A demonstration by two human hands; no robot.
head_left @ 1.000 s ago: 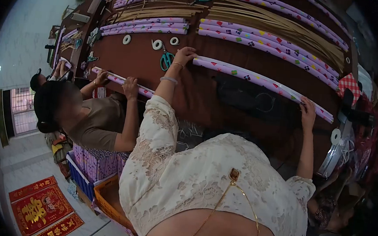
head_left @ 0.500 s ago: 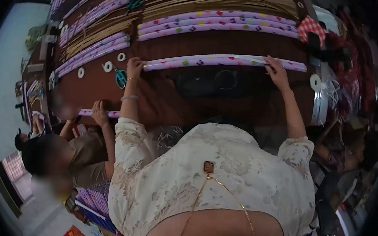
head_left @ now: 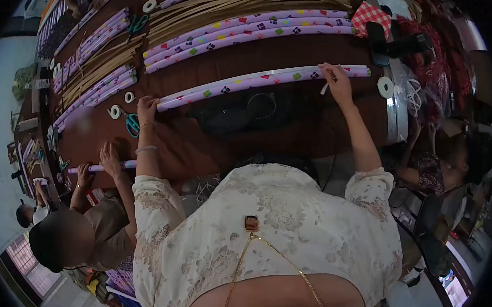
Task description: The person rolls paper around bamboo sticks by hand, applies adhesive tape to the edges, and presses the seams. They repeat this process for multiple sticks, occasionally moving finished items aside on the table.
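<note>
Right of the scissors (head_left: 132, 125), the left hand (head_left: 147, 111) touches the purple roll's (head_left: 244, 86) nearer end and the right hand (head_left: 338, 86), where a white strip (head_left: 323, 89) now dangles, its farther part, suggesting peeling; both grips unclear.

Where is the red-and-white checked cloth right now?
In the head view, the checked cloth is at the upper right, beyond the right hand, beside the right ends of the three purple rolls; a black device overlaps its near edge.

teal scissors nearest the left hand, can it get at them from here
Probably yes: the teal scissors lie close beside the left hand with nothing visible between, though it would likely have to leave the end of the patterned roll.
</note>
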